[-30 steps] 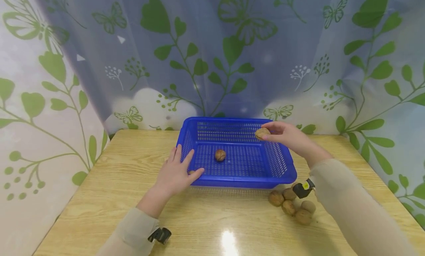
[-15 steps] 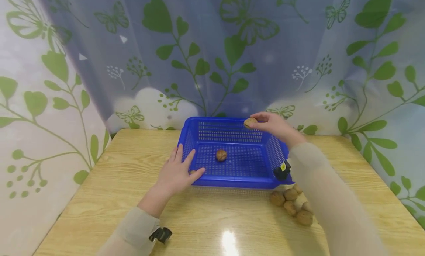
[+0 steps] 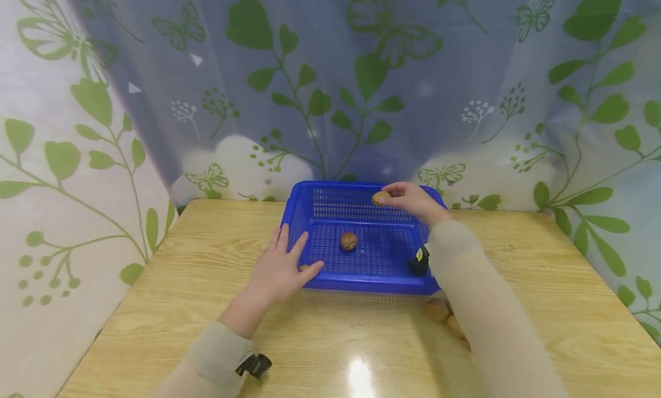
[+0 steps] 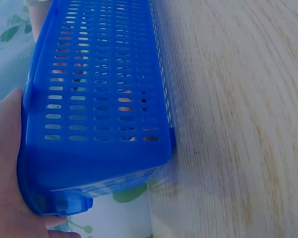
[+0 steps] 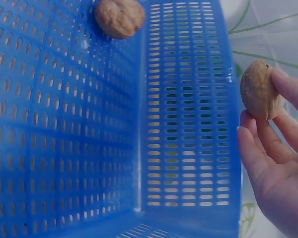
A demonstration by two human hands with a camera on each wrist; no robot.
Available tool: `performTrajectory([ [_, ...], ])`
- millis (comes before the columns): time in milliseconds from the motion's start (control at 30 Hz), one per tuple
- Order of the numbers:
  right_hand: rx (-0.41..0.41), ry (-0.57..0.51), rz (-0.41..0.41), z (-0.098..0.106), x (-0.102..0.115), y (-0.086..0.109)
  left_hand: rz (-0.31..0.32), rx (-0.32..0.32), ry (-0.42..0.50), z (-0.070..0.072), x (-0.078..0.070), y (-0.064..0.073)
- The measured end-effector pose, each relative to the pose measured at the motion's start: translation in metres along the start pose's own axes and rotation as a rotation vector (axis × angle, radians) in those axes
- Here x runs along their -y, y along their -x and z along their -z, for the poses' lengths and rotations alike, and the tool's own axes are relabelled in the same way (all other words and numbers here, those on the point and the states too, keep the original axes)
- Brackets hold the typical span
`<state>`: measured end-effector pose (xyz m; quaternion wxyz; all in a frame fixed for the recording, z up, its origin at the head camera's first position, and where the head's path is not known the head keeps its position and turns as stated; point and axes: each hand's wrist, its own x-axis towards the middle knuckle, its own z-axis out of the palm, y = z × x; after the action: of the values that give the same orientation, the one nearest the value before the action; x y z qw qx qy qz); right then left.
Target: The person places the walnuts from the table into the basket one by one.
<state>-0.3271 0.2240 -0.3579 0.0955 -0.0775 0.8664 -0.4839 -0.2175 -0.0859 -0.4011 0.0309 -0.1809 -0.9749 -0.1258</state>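
"On the wooden table [image 3: 170, 306], as the head camera has it, what do you see?"

"A blue basket [image 3: 356, 280] with slotted walls. One dark walnut [image 3: 348, 241] lies on its floor, a little left of the middle."

"And the hands?"

"The left hand [image 3: 279, 274] rests on the near left corner of the rim, fingers spread. A brown rounded thing [image 3: 304, 268] shows just by its thumb, mostly hidden. The right hand [image 3: 410, 202] pinches a pale walnut [image 3: 381, 198] between thumb and fingertips, up near the far rim."

"Anything outside the basket?"

"Some loose walnuts [image 3: 436, 310] by its near right corner, partly covered by the right sleeve [image 3: 480, 295]. A leaf-patterned curtain [image 3: 310, 71] hangs behind."

"Now the left wrist?"

"The basket's slotted side, standing on the table, with the left palm against the rim. Something brownish shows through the slots; I can't tell what."

"And the right wrist?"

"The pale walnut is plain there, fingertips on its shell, the curtain behind it and the rim just beside it. The dark walnut sits well apart, down on the basket floor."

"Is the held one over the basket or past the rim?"

"I can't tell from that angle."
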Motion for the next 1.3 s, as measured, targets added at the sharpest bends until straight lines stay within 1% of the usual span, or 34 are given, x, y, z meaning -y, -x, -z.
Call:
performTrajectory([
  [133, -0.021, 0.03, -0.029, -0.004, -0.007, -0.002, -0.009, 0.001, 0.01, -0.001, -0.003, 0.0],
  [333, -0.019, 0.044, -0.062, -0.007, -0.016, 0.002, -0.009, 0.008, 0.026, -0.002, -0.007, 0.0],
  [600, -0.027, -0.038, -0.054, -0.009, -0.017, 0.0, -0.008, 0.005, 0.035, -0.002, -0.008, 0.001],
  [733, -0.022, -0.041, -0.044, -0.007, -0.017, -0.001, -0.01, 0.0, 0.036, -0.002, -0.008, 0.001],
  [867, -0.008, -0.06, -0.04, 0.002, -0.013, 0.002, -0.009, -0.007, 0.037, -0.003, -0.006, -0.001],
  [1100, 0.02, -0.135, 0.015, 0.027, 0.002, 0.015, 0.001, -0.012, 0.039, -0.002, -0.002, 0.0],
  [1200, 0.022, -0.142, 0.021, 0.038, 0.005, 0.024, -0.001, -0.015, 0.044, 0.0, -0.001, 0.0],
  [1300, 0.02, -0.109, 0.026, 0.049, 0.004, 0.035, -0.001, -0.015, 0.041, 0.001, 0.001, 0.0],
])
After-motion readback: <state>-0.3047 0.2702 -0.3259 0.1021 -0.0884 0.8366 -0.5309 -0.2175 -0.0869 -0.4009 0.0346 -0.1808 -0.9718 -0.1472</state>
